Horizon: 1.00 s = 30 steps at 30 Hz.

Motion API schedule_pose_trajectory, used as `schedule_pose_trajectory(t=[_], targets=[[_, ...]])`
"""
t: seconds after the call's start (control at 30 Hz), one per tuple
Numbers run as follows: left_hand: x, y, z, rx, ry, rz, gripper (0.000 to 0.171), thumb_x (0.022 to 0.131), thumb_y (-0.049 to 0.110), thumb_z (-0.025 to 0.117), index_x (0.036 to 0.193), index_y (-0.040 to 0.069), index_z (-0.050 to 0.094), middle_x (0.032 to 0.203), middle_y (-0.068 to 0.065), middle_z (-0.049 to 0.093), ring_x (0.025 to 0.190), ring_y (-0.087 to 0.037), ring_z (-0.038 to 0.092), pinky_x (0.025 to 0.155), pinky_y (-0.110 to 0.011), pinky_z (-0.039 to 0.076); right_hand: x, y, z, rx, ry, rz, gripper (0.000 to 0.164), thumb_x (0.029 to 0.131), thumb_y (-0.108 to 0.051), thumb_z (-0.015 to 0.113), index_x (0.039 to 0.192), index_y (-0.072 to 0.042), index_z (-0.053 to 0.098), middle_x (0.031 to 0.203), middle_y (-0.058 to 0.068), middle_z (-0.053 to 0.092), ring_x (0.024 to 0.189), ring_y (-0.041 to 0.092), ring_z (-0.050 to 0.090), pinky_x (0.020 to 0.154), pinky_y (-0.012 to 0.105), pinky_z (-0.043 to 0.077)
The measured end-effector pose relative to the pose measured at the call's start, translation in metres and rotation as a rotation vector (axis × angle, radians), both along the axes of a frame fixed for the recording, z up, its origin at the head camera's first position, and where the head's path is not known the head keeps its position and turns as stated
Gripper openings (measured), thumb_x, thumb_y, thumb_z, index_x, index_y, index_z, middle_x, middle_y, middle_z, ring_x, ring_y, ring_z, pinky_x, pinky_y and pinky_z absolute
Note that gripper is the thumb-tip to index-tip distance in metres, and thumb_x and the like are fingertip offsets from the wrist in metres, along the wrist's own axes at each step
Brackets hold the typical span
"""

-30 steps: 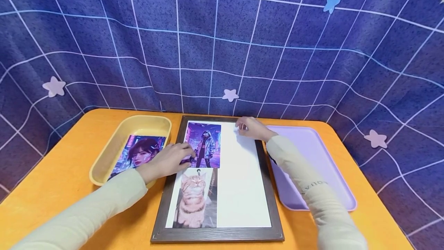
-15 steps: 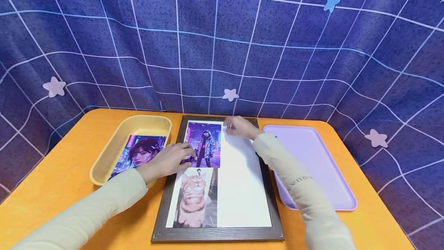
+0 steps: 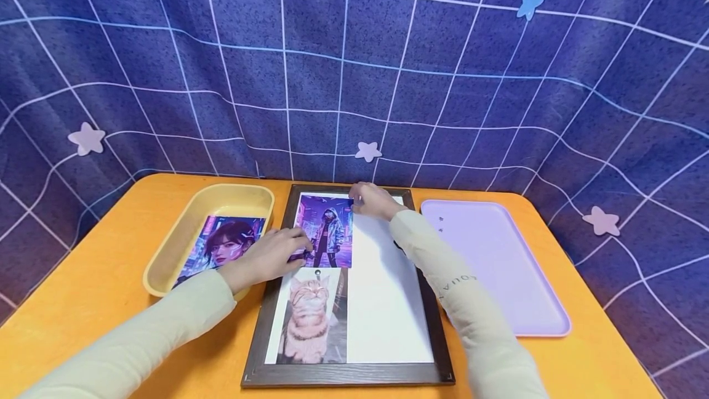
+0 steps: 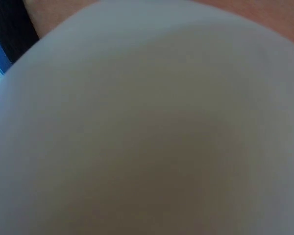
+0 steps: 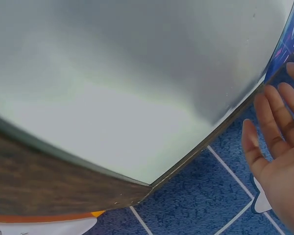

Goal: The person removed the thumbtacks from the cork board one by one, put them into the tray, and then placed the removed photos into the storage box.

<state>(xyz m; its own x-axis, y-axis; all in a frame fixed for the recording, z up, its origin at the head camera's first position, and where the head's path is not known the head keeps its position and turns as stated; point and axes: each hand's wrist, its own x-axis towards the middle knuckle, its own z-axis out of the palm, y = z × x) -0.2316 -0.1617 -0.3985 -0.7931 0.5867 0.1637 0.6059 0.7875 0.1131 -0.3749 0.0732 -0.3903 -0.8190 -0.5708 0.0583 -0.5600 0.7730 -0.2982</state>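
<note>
A white board in a dark wooden frame [image 3: 346, 375] lies on the table. On its upper left is a purple picture of a hooded figure [image 3: 330, 236]; below it, a cat picture [image 3: 308, 325] has a small silver round piece [image 3: 318, 273] at its top edge. My left hand [image 3: 271, 254] rests its fingers on the hooded picture's lower left side. At that picture's upper right corner, my right hand [image 3: 375, 200] brings thumb and forefinger together on what appears as a small dark piece [image 3: 351, 202]. In the right wrist view its other fingers [image 5: 272, 115] reach out beside the frame.
A yellow bin [image 3: 157, 254] on the left holds a picture of a dark-haired face [image 3: 227, 242]. On the right lies a lilac tray [image 3: 515, 276] with small dark pieces [image 3: 440, 219] near its left edge. A blue gridded curtain [image 3: 354, 79] hangs behind the table.
My right hand has moved left across the top of the board to the hooded picture's upper right corner, uncovering small pieces on the tray. The left hand stays where it was.
</note>
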Motion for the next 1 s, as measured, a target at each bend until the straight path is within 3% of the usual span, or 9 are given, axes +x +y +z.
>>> schedule_pose_trajectory(t=[0.63, 1.0], targets=[[0.000, 0.000, -0.001, -0.010, -0.012, 0.015, 0.022, 0.082, 0.025, 0.067, 0.103, 0.018, 0.066, 0.107, -0.003, 0.061, 0.099, -0.024, 0.058, 0.085, -0.045, 0.045, -0.004, -0.012, -0.006, 0.067, 0.028, -0.053, 0.035, 0.080, -0.021, 0.068, 0.110, -0.005, 0.060, 0.105, 0.007, 0.061, 0.098, 0.020, 0.057, 0.088, 0.033, 0.045], [0.000, 0.000, 0.000, -0.004, -0.013, 0.014, 0.022, 0.082, 0.024, 0.068, 0.102, 0.018, 0.066, 0.107, -0.003, 0.061, 0.099, -0.024, 0.058, 0.086, -0.046, 0.044, -0.003, -0.012, -0.005, 0.010, -0.042, -0.091, 0.041, 0.081, -0.024, 0.068, 0.115, -0.004, 0.057, 0.108, 0.009, 0.058, 0.101, 0.021, 0.055, 0.089, 0.034, 0.044]])
